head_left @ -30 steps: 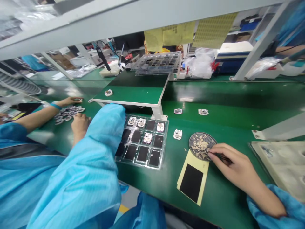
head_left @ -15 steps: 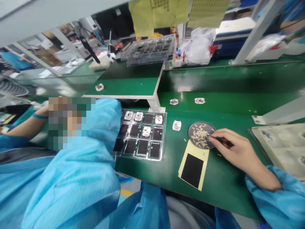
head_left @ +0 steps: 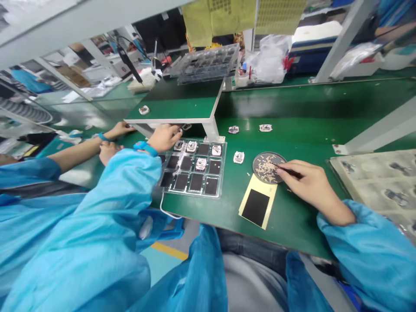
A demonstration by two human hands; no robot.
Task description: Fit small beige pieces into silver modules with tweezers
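Note:
My right hand (head_left: pixel 302 180) is closed around dark tweezers (head_left: pixel 287 170), their tips at the small beige pieces (head_left: pixel 268 167) on a dark round perforated dish (head_left: pixel 256 161). My left hand (head_left: pixel 165 138), a blue band at its wrist, is by the upper left of a clear tray (head_left: pixel 195 195). Its fingers are bent together with a dark spot at their tips; what they hold, if anything, I cannot make out. White-framed parts (head_left: pixel 200 164) sit in several tray pockets; others show black squares. Under the dish's lower edge lies a yellow sheet (head_left: pixel 272 199) with a black square (head_left: pixel 256 207).
Loose white parts (head_left: pixel 238 157) lie right of the tray. A raised green shelf (head_left: pixel 182 102) with a white rim stands behind it. At the right is a cream tray (head_left: pixel 357 173). A co-worker's hands (head_left: pixel 121 130) are at the left. A white post (head_left: pixel 373 134) stands right.
My left hand now shows beside the tray; earlier that side was pixelated and its sleeve lay over the tray's left edge. The view has shifted. My right hand keeps its tweezers at the dish.

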